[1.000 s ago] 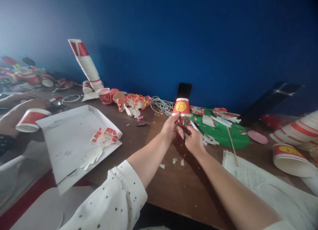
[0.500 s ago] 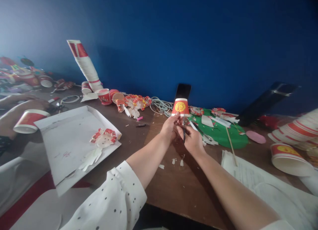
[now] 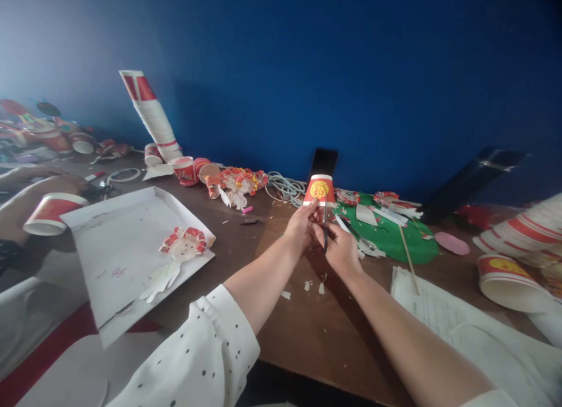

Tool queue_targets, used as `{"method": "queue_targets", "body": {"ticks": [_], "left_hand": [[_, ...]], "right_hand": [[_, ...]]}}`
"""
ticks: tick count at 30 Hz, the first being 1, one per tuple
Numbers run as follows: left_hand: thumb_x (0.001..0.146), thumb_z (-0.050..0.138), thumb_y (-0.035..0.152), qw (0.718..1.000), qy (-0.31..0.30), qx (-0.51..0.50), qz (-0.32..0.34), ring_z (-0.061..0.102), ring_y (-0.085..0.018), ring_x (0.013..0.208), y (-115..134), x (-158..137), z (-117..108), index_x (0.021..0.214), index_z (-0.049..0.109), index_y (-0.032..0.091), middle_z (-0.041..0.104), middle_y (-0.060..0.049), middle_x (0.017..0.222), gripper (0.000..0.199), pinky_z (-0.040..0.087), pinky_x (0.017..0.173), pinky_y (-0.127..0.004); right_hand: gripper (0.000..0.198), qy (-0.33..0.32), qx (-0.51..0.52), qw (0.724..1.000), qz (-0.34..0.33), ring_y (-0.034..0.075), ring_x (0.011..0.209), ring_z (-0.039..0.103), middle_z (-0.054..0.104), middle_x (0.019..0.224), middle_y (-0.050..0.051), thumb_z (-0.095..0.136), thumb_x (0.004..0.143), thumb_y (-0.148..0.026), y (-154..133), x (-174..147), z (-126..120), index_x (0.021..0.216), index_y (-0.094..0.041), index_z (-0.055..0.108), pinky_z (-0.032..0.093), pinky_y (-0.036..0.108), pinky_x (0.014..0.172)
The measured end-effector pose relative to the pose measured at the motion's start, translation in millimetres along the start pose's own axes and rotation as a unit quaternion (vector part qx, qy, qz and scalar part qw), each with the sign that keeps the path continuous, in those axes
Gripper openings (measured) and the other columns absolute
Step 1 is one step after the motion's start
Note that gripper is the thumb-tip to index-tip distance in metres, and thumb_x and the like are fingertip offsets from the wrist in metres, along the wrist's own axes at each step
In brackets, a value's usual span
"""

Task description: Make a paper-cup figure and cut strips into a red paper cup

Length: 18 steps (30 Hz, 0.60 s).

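Note:
A red paper cup (image 3: 319, 190) with a yellow emblem is held upside down above the brown table. My left hand (image 3: 302, 226) grips its lower edge, the thumb lying against the front. Scissors (image 3: 325, 234) with dark handles are in my right hand (image 3: 341, 243), their blade upright against the cup's rim. The blade's far part overlaps the red wall; how deep it cuts I cannot tell. Small white paper scraps (image 3: 308, 286) lie on the table below my hands. A dark phone (image 3: 324, 162) leans on the wall right behind the cup.
At left, a white box lid (image 3: 123, 249) holds a cut-paper figure; beyond it another person's hand (image 3: 48, 187) is near a paper cup (image 3: 55, 214). A green disc (image 3: 395, 243), papers (image 3: 456, 313) and stacked cups (image 3: 527, 228) stand right. A tall cup stack (image 3: 153, 120) leans at the back.
Almost nothing differs. The cup has shifted very slightly to the right, with both hands and the scissors staying in nearly the same place.

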<state>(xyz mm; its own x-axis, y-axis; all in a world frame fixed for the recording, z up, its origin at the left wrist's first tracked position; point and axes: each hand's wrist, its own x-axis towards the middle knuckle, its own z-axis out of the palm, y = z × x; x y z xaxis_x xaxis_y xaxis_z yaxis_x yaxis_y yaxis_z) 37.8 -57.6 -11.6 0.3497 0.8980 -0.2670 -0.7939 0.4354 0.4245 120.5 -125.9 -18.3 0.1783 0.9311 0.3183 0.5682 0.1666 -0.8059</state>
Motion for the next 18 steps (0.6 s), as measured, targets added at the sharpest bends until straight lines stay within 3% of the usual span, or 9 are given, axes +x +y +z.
{"method": "queue_targets", "body": {"ticks": [5, 12, 18], "left_hand": [[0.075, 0.070, 0.025, 0.999, -0.044, 0.011, -0.003, 0.047, -0.006, 0.040, -6.9, 2.2, -3.3, 0.070, 0.051, 0.015, 0.050, 0.004, 0.052, 0.022, 0.039, 0.042, -0.017], [0.075, 0.069, 0.028, 0.999, -0.046, 0.020, 0.000, 0.047, -0.008, 0.038, -8.9, 1.2, -3.0, 0.073, 0.051, 0.015, 0.050, 0.004, 0.052, 0.022, 0.039, 0.041, -0.020], [0.075, 0.069, 0.030, 0.998, -0.052, 0.033, -0.010, 0.046, -0.008, 0.037, -7.0, -1.4, -2.6, 0.072, 0.048, 0.017, 0.048, 0.005, 0.052, 0.025, 0.038, 0.039, -0.021]], "right_hand": [[0.054, 0.033, 0.049, 0.998, 0.026, 0.023, 0.070, 0.065, 0.073, 0.081, 0.009, 0.060, 0.076, -0.060, -0.6, 4.1, 1.4, 0.101, -0.013, 0.072, 0.048, 0.028, 0.062], [0.053, 0.027, 0.005, 0.999, 0.019, 0.019, 0.059, 0.059, 0.068, 0.061, 0.005, 0.057, 0.076, -0.063, -4.8, 4.9, -4.3, 0.087, -0.014, 0.074, 0.043, 0.026, 0.055], [0.051, 0.028, 0.002, 0.999, 0.015, 0.016, 0.052, 0.054, 0.064, 0.056, 0.003, 0.056, 0.078, -0.062, -6.9, 3.2, -5.6, 0.082, -0.015, 0.073, 0.040, 0.024, 0.052]]}}
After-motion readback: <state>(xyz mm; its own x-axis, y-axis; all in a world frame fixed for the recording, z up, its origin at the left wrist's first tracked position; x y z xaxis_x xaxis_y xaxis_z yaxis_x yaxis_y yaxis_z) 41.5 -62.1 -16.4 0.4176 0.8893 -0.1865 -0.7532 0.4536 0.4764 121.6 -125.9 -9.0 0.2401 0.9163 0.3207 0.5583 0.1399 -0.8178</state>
